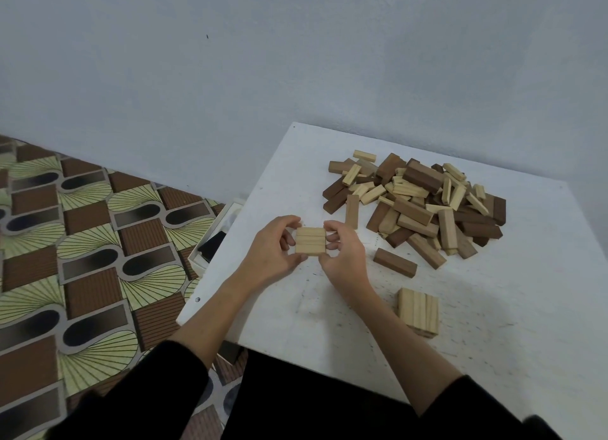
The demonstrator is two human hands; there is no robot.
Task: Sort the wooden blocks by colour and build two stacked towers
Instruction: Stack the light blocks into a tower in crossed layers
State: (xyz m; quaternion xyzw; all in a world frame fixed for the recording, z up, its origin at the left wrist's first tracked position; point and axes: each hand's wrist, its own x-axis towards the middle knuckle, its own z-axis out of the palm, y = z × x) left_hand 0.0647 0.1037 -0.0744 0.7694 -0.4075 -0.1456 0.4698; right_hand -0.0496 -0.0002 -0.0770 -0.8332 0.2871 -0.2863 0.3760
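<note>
1. I see a white table (493, 357), its top scuffed and speckled, its near left corner over the patterned floor (82, 242).
2. A loose heap of light and dark wooden blocks (424, 206) lies towards the far right corner.
3. One dark block (394, 262) lies alone just nearer than the heap.
4. A short stack of light blocks (418, 311) stands towards the near edge.

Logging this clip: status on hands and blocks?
Left hand and right hand pinch a row of light blocks. Light stack begun; mixed pile unsorted. Nothing in the way.
</note>
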